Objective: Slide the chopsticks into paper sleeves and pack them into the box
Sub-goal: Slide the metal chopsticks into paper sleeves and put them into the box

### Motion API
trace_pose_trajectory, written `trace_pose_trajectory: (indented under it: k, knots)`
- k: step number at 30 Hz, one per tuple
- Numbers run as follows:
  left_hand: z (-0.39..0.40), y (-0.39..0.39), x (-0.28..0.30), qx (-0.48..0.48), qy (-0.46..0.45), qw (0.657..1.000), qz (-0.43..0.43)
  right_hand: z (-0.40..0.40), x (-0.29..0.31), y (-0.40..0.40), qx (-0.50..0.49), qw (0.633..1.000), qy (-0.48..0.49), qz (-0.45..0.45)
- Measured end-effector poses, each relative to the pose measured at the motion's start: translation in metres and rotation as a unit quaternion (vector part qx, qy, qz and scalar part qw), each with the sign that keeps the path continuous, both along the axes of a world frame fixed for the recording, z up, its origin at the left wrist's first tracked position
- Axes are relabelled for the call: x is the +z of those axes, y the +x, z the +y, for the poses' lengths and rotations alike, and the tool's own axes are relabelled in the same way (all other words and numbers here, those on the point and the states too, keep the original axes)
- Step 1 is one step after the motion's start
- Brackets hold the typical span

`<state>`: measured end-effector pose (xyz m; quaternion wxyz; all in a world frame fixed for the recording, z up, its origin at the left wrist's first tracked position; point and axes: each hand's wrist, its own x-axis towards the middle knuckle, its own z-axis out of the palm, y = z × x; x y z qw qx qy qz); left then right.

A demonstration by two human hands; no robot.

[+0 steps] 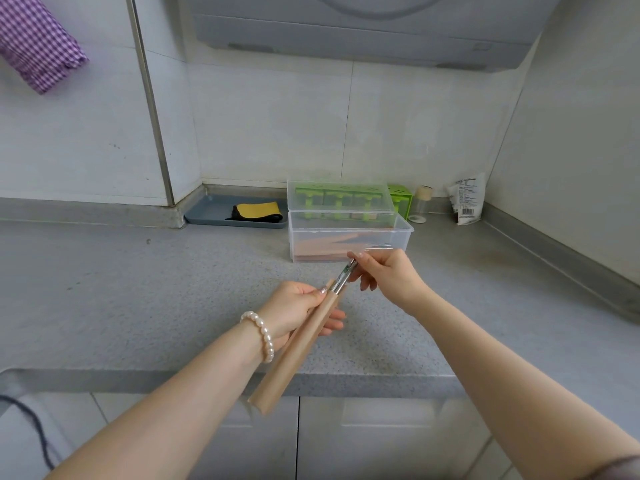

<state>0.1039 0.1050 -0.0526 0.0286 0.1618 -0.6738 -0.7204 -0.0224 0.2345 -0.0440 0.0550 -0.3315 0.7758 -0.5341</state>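
Observation:
My left hand grips a tan paper sleeve near its upper end, and the sleeve slants down toward me past the counter's front edge. My right hand pinches the top of a pair of metal chopsticks, whose lower part is inside the sleeve's mouth. Behind the hands stands a clear plastic box with its hinged lid upright. Several sleeved pairs lie inside it.
A grey tray with a yellow and black cloth sits at the back left of the grey counter. A green container, a small jar and a white packet stand behind the box. A washing machine hangs overhead.

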Motion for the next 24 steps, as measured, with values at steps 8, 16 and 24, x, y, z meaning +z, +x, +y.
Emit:
trace_pose_trajectory:
  k: [8,16,24]
  knots:
    - [0.0,-0.001,0.004,-0.016,0.007,1.0,-0.002,0.006,0.005,-0.01,0.037,0.961,-0.136,-0.237]
    - [-0.031,0.005,0.021,-0.023,0.003,1.0,-0.019,0.055,0.018,-0.053,-0.109,0.91,-0.298,-0.268]
    - [-0.022,-0.002,0.012,0.041,0.218,0.973,0.065,0.071,0.006,-0.06,-0.174,0.878,-0.34,-0.287]
